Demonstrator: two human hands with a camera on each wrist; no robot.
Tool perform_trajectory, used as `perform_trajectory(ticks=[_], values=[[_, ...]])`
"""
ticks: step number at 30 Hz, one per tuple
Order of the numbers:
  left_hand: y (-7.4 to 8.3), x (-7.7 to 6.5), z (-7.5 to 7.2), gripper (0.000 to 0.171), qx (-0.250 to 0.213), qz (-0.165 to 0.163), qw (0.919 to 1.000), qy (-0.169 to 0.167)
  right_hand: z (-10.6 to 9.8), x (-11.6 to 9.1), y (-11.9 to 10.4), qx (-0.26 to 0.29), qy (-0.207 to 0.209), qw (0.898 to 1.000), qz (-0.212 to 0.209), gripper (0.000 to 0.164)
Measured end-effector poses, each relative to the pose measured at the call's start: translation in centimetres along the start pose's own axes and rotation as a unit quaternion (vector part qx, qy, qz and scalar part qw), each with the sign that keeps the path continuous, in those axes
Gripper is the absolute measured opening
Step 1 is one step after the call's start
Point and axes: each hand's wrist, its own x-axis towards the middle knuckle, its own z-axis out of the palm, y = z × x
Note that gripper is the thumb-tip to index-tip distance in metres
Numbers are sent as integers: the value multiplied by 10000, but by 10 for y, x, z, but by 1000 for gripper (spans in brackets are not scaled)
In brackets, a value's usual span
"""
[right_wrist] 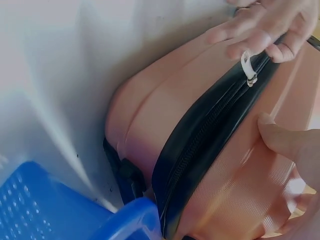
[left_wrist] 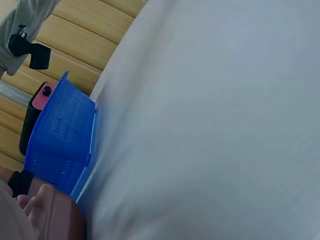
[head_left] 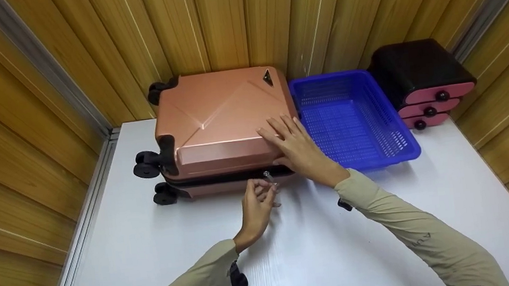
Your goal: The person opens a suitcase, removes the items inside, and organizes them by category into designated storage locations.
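Two bare hands work at one hard-shell suitcase of rose-gold colour [head_left: 228, 113], which lies flat on the white table [head_left: 320, 248], with its black wheels [head_left: 147, 164] directed to the left side. The left hand [head_left: 255, 210] is in front of the suitcase; its thumb and finger are together, pinching the small silver metal zipper pull [right_wrist: 248, 70], which is attached to the black fabric zipper band [right_wrist: 220, 117] along the suitcase's front side. The right hand [head_left: 303, 157] rests on the upper shell, near the front right corner; its fingers are apart, and its thumb touches the shell just beside the zipper band. To the right of the suitcase, just beside it, stands a blue rectangular plastic basket [head_left: 351, 126] with perforated walls. Behind the basket's right side stands a black box with three pink drawers [head_left: 419, 64], and each drawer has a round black knob. Yellow-brown wood-patterned panels [head_left: 220, 25] surround the table at the back and both sides. Both arms wear khaki sleeves [head_left: 431, 233].
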Motion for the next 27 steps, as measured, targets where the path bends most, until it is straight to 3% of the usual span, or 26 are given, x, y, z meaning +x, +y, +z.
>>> perform_trajectory(ticks=[3, 7, 10, 12, 14, 16, 18, 19, 21, 23, 25, 27], values=[[4, 1, 1, 21, -404, -651, 9970, 111, 1, 2, 0, 54, -46, 10000, -5, 88], [16, 10, -3, 34, -781, -1675, 9826, -160, 0, 1, 1, 95, -85, 9999, 19, 87], [23, 18, -7, 39, -922, -2086, 9726, -439, 0, 0, 1, 115, -92, 9999, 38, 85], [23, 22, -7, 39, -935, -2133, 9710, -540, -1, 1, 1, 129, -96, 9998, 69, 85], [23, 25, -5, 38, -894, -1964, 9744, -626, -2, 1, 1, 105, -102, 9998, 102, 85], [21, 27, -3, 38, -576, -1593, 9829, -725, -3, 2, 2, 98, -78, 9999, 107, 85], [18, 27, -6, 37, 235, -964, 9911, -891, -3, 2, 3, 100, -3, 9999, 39, 85], [17, 27, -9, 37, 739, -648, 9904, -970, -2, 2, 3, 98, 46, 9999, -2, 85], [15, 27, -19, 36, 1808, 9, 9779, -1046, -1, 2, 4, 114, 146, 9998, -76, 85], [14, 27, -32, 36, 2648, 569, 9576, -984, 1, 1, 4, 150, 195, 9996, -114, 84], [14, 26, -48, 40, 3089, 905, 9430, -842, 2, 0, 3, 178, 174, 9996, -113, 83], [14, 23, -65, 44, 3294, 1040, 9362, -644, 2, -1, 2, 218, 122, 9996, -89, 82]])
